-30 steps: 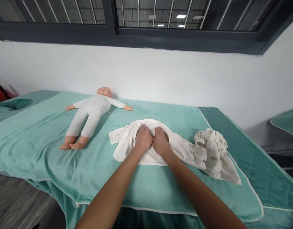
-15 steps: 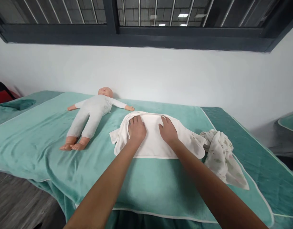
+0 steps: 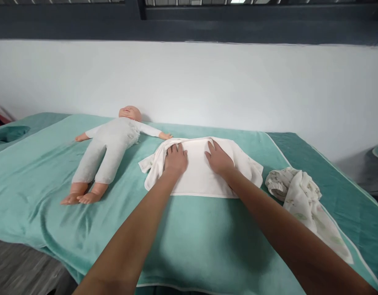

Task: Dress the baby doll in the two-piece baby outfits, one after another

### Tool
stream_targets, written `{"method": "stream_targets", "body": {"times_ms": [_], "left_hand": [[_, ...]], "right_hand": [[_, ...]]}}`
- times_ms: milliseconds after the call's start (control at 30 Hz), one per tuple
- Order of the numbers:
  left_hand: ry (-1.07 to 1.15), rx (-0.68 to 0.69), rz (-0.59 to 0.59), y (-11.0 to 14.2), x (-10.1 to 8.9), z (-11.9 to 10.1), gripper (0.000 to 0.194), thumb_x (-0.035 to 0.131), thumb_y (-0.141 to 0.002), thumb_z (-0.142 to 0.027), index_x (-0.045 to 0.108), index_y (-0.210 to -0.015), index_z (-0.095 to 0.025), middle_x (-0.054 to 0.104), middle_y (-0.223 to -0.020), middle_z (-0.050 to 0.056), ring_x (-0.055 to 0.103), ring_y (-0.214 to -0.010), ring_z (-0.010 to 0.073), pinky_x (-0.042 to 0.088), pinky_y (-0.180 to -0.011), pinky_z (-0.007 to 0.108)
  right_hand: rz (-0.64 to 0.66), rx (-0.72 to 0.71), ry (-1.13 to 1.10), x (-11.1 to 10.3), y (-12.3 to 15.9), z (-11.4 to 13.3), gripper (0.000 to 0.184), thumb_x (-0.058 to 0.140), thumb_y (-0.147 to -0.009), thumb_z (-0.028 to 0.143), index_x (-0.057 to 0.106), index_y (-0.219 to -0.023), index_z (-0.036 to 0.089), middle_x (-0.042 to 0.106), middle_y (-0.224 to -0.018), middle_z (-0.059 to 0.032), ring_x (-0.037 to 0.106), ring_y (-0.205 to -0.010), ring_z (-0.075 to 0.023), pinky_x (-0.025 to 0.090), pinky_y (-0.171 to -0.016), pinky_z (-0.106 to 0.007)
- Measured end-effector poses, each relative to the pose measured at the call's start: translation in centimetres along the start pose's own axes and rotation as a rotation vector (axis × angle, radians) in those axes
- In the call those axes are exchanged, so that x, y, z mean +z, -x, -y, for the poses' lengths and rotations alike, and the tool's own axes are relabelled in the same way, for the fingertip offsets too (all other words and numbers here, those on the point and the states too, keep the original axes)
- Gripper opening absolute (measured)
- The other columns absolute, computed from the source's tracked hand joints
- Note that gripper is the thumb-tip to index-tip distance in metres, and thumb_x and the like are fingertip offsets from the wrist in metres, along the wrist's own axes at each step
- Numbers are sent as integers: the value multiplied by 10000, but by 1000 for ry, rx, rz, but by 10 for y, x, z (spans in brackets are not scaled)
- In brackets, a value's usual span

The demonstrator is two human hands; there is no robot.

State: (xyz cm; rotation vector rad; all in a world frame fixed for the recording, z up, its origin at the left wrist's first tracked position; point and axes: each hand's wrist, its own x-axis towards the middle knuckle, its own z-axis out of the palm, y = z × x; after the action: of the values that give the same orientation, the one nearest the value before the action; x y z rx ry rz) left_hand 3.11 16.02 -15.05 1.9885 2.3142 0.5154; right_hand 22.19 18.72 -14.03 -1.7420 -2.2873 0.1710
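A small white baby shirt (image 3: 195, 176) lies spread on the green blanket (image 3: 195, 229), its short sleeves out to both sides. My left hand (image 3: 176, 159) rests on the shirt's left half with the fingers stretched toward its far edge. Opposite it, my right hand (image 3: 219, 157) lies on the right half, fingers and thumb apart. Under both palms the cloth is hidden. To the left, a baby doll (image 3: 112, 141) in a white bodysuit lies on its back, arms spread, one hand close to the shirt's far left corner.
A crumpled white printed cloth (image 3: 299, 192) lies right of the shirt. Behind the bed stands a white wall (image 3: 189, 86) below a dark window frame (image 3: 189, 24). Grey wood-look floor (image 3: 19, 266) shows at lower left.
My hands have moved apart from the middle of the shirt, and the bunched cloth is now flatter and wider. The right sleeve has come away from the crumpled cloth. The view has tilted down.
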Motion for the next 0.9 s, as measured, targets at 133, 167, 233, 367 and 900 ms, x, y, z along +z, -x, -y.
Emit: {"method": "stream_targets", "body": {"times_ms": [133, 167, 233, 367, 900], "left_hand": [[21, 14, 0, -5, 3, 2, 615, 265, -1029, -405, 361, -1564, -116, 423, -1579, 199, 350, -1472, 381, 335, -1193, 527], [24, 15, -4, -6, 3, 2, 612, 277, -1027, -406, 369, -1561, -122, 432, -1574, 200, 359, -1468, 381, 334, -1193, 530], [24, 21, -19, -9, 4, 3, 604, 300, -1023, -404, 381, -1554, -129, 444, -1564, 204, 371, -1463, 376, 322, -1199, 533], [11, 45, -31, -18, 6, 9, 593, 311, -1022, -404, 384, -1550, -143, 446, -1564, 196, 366, -1470, 366, 305, -1207, 523], [4, 38, -9, -13, 6, 2, 575, 267, -1038, -362, 447, -1494, -62, 508, -1503, 241, 424, -1445, 343, 346, -1180, 493]], "right_hand": [[8, 6, -59, 3, -8, -9, 586, 249, -1056, 379, 326, -1583, 133, 295, -1671, -98, 382, -1481, -266, 362, -1198, -410], [4, 9, -66, 4, -10, -11, 577, 234, -1058, 361, 351, -1569, 123, 330, -1655, -106, 391, -1476, -264, 357, -1201, -410], [-1, 1, -70, 5, -12, -15, 561, 220, -1057, 327, 392, -1548, 116, 375, -1633, -110, 403, -1469, -255, 353, -1202, -409], [18, -50, -81, 3, -16, -27, 524, 275, -1051, 312, 456, -1519, 165, 414, -1617, -57, 423, -1458, -232, 355, -1202, -382], [69, 25, -71, 12, -15, -11, 642, 238, -1053, 402, 296, -1581, 42, 274, -1669, -152, 335, -1511, -279, 319, -1214, -423]]}}
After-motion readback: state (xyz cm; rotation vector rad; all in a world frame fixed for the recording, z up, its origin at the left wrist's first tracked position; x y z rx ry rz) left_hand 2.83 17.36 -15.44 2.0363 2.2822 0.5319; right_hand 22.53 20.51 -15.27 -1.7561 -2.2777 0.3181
